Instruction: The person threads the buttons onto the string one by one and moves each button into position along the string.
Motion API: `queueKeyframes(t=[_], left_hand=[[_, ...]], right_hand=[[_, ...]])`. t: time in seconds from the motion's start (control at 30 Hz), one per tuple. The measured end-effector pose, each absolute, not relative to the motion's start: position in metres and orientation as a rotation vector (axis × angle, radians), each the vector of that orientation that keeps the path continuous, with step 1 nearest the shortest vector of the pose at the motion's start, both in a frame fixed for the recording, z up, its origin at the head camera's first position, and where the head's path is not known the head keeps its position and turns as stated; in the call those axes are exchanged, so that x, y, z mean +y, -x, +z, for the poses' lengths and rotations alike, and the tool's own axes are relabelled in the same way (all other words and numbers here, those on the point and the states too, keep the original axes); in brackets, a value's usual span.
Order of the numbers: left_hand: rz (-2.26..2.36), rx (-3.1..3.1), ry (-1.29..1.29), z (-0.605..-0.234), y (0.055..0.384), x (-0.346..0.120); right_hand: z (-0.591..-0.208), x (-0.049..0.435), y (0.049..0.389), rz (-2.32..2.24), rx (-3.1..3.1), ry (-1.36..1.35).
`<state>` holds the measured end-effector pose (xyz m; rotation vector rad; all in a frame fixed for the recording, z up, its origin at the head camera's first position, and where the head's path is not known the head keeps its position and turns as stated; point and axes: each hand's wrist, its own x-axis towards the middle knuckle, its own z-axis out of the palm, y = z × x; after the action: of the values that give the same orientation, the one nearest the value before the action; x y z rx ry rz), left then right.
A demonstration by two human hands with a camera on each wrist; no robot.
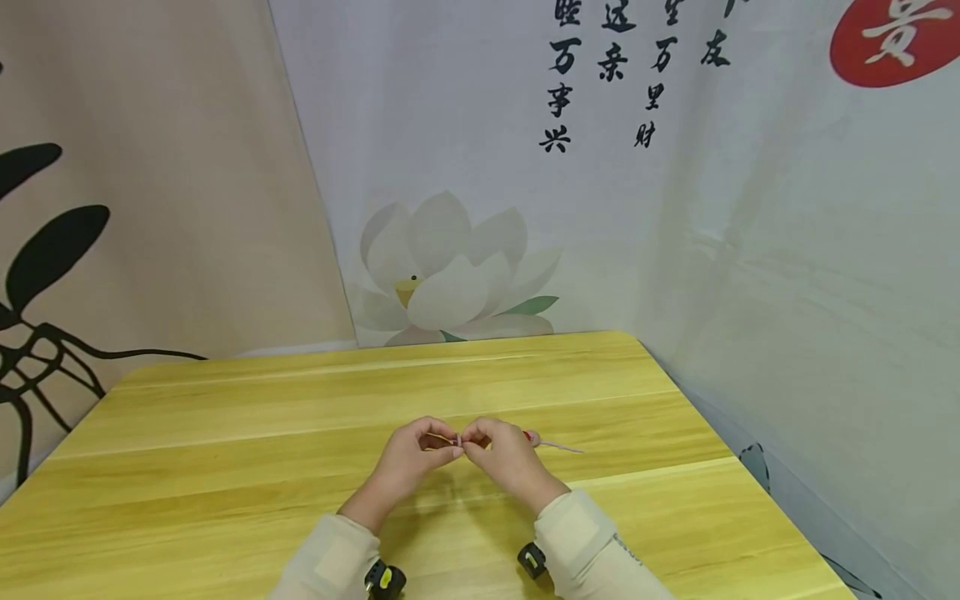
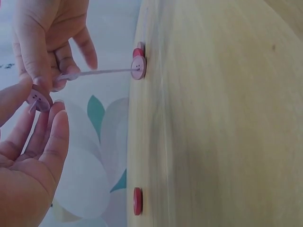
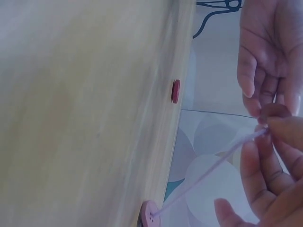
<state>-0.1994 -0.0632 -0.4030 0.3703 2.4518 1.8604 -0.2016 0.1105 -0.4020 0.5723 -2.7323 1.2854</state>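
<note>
In the head view my left hand (image 1: pixel 411 460) and right hand (image 1: pixel 504 457) meet fingertip to fingertip above the table. My left thumb and fingers pinch a small pink button (image 2: pixel 40 98) with holes, seen in the left wrist view. A short end of pale lilac string (image 2: pixel 32 107) pokes out of its face. Behind the button, my right fingertips pinch the same string (image 3: pixel 213 166), which runs down to another pink button (image 3: pixel 150 215) at the table. My right fingers partly hide where the string meets the held button.
A red button (image 2: pixel 138 51) lies close behind the strung pink one. Apart from them a separate red button (image 2: pixel 138 201) lies on the wooden table (image 1: pixel 225 467). Beyond the far edge hangs a printed cloth (image 1: pixel 465 125) with a lotus and writing.
</note>
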Motion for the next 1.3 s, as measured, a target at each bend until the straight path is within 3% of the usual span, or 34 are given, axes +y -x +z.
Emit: queueKeyframes(t=[1.3], left_hand=[[1.925,2.472,-0.366,-0.4066,0.2011,-0.0593]], right_hand=[[-0.4017,0.1097,0.1982,1.363,-2.704,-0.589]])
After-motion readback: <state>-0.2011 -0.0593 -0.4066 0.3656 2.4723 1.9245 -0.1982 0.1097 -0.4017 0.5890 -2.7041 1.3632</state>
